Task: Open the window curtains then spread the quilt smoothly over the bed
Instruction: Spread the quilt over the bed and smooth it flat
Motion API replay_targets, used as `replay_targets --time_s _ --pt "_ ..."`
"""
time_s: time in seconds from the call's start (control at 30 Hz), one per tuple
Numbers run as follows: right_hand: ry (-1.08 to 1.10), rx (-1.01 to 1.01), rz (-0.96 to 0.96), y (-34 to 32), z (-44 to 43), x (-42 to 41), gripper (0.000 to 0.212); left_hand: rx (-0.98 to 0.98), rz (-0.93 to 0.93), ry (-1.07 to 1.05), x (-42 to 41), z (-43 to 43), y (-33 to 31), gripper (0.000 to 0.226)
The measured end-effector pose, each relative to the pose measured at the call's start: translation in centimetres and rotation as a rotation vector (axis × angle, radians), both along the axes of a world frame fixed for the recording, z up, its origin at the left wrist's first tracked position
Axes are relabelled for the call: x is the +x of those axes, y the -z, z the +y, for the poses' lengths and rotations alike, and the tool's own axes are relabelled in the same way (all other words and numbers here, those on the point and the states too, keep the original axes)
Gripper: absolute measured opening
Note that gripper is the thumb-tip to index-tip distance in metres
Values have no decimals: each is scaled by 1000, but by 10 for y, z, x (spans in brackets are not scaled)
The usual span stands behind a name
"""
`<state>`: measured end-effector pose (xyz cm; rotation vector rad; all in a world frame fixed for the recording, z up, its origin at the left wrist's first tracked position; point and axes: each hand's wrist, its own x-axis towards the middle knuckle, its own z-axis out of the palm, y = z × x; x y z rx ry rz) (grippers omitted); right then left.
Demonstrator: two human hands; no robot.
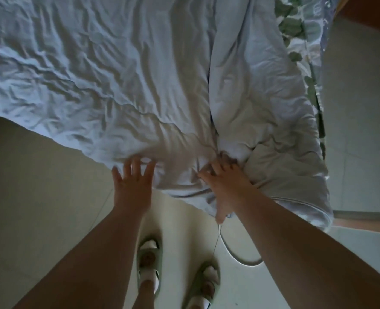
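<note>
count: 1 quilt (pixel 99 70), 2 hands, 2 sandalled feet, 1 cable, 1 leaf-print fabric

quilt: white, heavily creased, lies over the bed across the whole upper part of the view; near edge hangs off the bedside towards the person; one long fold runs from top centre down into a bunched knot at the near edge; the part right of the fold is doubled over and lumpy, the part left of it lies flatter but wrinkled

left hand (pixel 132 178): fingers spread wide and straight, tips touching the quilt's near edge, holding nothing; palm is over the floor, off the fabric

right hand (pixel 225 186): splayed flat on the bunched knot, index finger and thumb straight, thumb pointing down over the hanging edge; far fingertips blurred at the fold, no clear grip visible

hands near each other, a strip of quilt edge between them

around: leaf-print fabric (pixel 290 25), green on pale, shows along the quilt's right side, partly under it; pale floor (pixel 28 175) below the bed edge; left sandal (pixel 149 247) and right sandal (pixel 208 278) side by side between the forearms; white cable (pixel 240 261) loops on the floor just right of the feet, its upper end hidden behind the right wrist
</note>
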<state>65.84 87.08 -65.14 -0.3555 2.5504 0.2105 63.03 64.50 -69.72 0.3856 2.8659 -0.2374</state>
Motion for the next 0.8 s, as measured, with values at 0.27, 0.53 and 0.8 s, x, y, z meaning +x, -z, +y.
replay_targets --time_s 0.27,0.53,0.8 --pt "170 -121 128 18 6 -5 25 -6 187 157 -46 -12 22 50" --pt "258 -158 -43 8 14 -18 6 67 -70 67 -44 -6 -9 24" --pt "317 -163 -159 3 3 -21 20 216 -264 -151 -1 -18 0 39"
